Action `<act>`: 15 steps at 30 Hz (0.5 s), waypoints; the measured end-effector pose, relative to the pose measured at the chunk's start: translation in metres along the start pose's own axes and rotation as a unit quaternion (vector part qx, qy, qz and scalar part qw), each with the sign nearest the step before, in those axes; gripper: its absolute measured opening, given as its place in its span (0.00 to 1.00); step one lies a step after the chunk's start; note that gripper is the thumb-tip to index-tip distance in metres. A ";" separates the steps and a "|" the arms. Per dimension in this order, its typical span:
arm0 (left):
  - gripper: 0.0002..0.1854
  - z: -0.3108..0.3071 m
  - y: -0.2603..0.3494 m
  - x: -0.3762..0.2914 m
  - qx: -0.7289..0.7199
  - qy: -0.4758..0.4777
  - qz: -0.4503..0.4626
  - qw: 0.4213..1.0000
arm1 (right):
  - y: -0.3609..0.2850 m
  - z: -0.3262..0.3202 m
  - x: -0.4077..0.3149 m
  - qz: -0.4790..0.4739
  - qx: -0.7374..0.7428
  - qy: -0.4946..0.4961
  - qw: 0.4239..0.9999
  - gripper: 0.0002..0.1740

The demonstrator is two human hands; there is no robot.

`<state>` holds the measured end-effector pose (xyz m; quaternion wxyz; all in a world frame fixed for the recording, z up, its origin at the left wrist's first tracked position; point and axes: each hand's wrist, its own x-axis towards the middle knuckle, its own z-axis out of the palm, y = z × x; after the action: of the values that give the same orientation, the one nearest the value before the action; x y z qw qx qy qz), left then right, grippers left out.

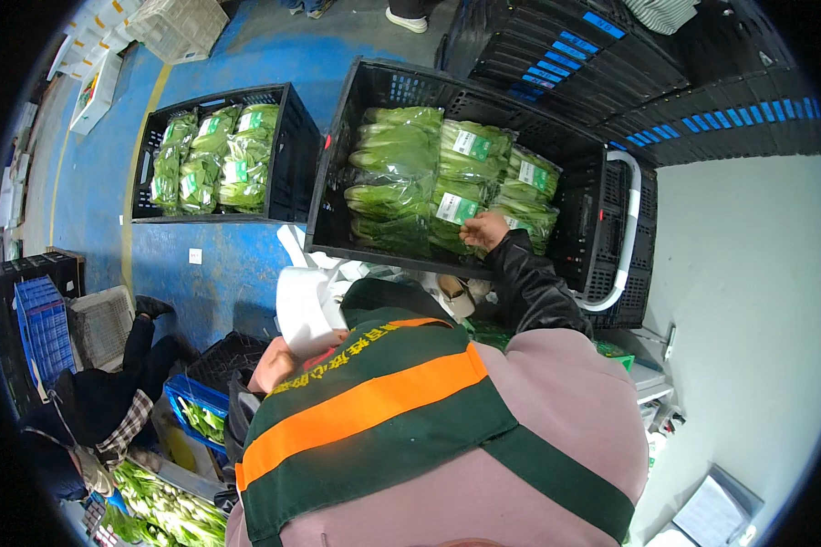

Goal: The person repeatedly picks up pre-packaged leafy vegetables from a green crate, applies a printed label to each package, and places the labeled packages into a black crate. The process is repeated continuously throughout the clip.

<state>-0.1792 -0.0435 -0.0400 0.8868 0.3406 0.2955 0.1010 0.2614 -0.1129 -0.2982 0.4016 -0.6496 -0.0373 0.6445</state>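
My left hand is beside my apron at the lower left of the crate, holding a curled white paper strip that looks like label backing. Part of that hand is behind the strip and the apron. Bent fingers of my right hand touch a bagged bunch of leafy greens at the lower corner of its white-and-green label. Whether they grip anything is hidden. The black plastic crate holds several such clear bags; the left ones show no label, while the middle and right ones carry labels.
Another black crate of labelled greens stands at the left. Folded black crates are stacked behind. A white curved handle rises on the right. At lower left, a person bends near loose greens and a blue crate.
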 end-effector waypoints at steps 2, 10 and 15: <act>0.24 -0.008 -0.008 0.003 0.112 0.018 -0.086 0.990 | 0.001 -0.003 0.013 0.042 -0.106 0.038 0.993 0.14; 0.19 -0.036 -0.032 0.042 -0.112 0.229 0.075 0.964 | -0.073 0.165 -0.109 -0.470 -0.353 -0.071 0.806 0.14; 0.17 -0.045 -0.026 0.059 -0.048 0.240 0.098 0.965 | -0.073 0.259 -0.155 -0.570 -0.406 -0.224 0.678 0.18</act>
<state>-0.1590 -0.0163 -0.1104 0.7911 0.2903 0.4598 0.2802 0.0447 -0.0285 -0.0922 0.3672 -0.4381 -0.7475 0.3384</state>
